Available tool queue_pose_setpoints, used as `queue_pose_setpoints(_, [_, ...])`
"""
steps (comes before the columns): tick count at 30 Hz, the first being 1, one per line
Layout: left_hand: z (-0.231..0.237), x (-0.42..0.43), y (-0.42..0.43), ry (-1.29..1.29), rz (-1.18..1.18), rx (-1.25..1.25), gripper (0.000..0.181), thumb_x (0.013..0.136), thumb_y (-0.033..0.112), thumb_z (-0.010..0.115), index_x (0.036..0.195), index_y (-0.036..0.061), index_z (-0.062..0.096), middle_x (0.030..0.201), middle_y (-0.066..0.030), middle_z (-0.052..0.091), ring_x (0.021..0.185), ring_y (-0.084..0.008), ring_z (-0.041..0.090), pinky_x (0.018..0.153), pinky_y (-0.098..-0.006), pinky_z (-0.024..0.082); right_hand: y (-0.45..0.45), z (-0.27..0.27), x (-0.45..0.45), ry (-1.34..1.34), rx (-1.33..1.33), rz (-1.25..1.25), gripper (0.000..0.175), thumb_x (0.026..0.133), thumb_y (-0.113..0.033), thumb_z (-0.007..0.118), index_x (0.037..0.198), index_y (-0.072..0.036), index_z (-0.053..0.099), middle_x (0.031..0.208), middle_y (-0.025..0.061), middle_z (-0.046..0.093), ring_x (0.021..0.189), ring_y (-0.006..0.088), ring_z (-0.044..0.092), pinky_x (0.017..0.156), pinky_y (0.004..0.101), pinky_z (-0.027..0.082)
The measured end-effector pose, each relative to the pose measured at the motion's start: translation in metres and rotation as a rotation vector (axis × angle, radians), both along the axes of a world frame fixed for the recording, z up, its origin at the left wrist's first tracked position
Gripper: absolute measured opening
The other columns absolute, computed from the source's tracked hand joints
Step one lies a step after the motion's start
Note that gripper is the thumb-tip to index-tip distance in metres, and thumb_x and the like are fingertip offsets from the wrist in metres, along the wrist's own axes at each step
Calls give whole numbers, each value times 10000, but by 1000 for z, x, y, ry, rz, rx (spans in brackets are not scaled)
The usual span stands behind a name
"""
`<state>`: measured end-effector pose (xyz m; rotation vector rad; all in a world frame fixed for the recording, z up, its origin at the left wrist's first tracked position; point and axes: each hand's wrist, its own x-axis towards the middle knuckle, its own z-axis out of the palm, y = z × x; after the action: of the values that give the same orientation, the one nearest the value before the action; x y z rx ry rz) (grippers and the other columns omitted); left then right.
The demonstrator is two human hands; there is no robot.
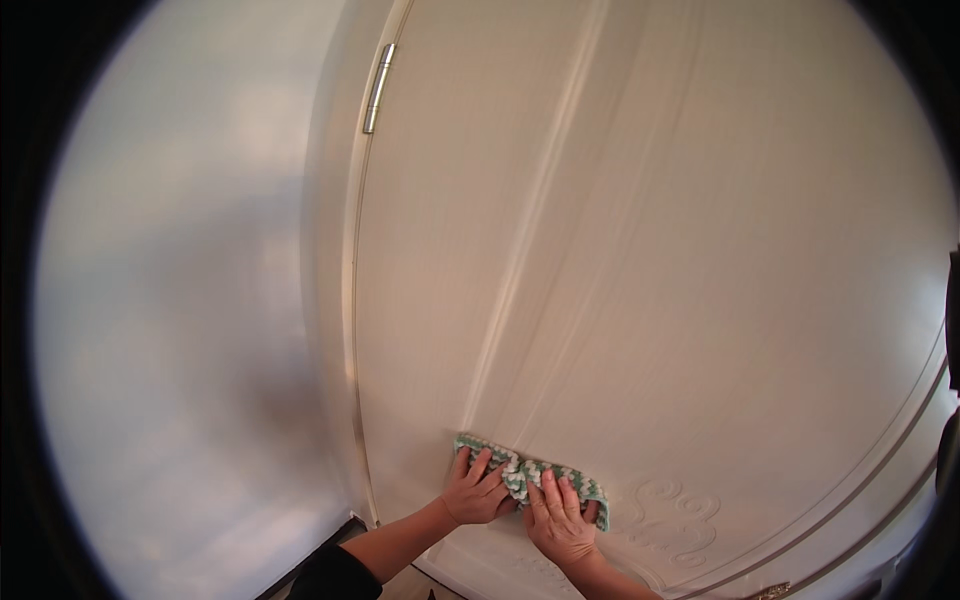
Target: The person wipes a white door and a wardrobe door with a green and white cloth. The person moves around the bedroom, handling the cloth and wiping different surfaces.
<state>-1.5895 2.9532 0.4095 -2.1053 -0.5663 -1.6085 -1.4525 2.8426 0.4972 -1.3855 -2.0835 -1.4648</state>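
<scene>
A green and white patterned cloth [517, 472] lies pressed flat against a pale door [660, 262]. My left hand [478, 491] holds its left part, fingers spread over the fabric. On its right part rests my right hand [559, 517], fingers pointing up the door. Between the two hands the cloth is bunched. It covers the lower end of the long raised moulding [525, 247]. Right beside the cloth, a scrollwork relief [679, 521] is moulded into the door's surface.
A metal hinge [379, 88] joins the door to its frame [330, 247] at the upper left. A pale, glossy wall [187, 262] stands to the left. A dark baseboard [319, 551] runs along the wall's foot. An ornate metal door handle [772, 591] shows at the lower right.
</scene>
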Motion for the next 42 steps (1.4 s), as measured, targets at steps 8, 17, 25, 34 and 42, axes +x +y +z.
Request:
queue_pose_setpoints(8, [52,-19,-23,-63,206,209,405,817,343,523,1124,91,600,1318,-75,478,1286,-372,326,1018,-609,163,8,-12,-12,258,377,123,417,770,-299,585,1168,-176,595,1337,64,458,1209,241,417,949,493,260])
queue_pose_setpoints(17, [28,18,-19,-123,193,59,431,808,235,516,1151,-27,523,1344,-185,404,1279,-455,274,993,-652,126,31,-30,0,440,399,86,467,768,-306,570,1221,-194,555,1384,80,393,1219,261,389,980,527,215])
queue_pose_setpoints(25, [-111,52,6,148,242,-21,333,770,319,569,951,42,609,1241,-167,474,1254,-438,310,948,-701,155,47,-150,84,158,111,225,456,704,-289,647,1152,-218,599,1313,-4,483,1163,163,446,873,435,333])
queue_pose_setpoints(34, [8,48,-9,18,296,116,470,821,304,482,1173,-7,503,1308,-195,425,1249,-467,306,997,-639,157,42,-44,72,348,338,208,425,807,-336,565,1216,-223,565,1309,39,486,1170,221,459,962,498,267])
queue_pose_setpoints(42, [-61,100,-47,275,282,123,404,809,303,525,1146,85,574,1333,-123,432,1286,-403,285,1013,-629,123,9,-142,129,485,296,186,410,709,-288,634,1115,-238,613,1284,38,494,1155,231,447,926,547,274])
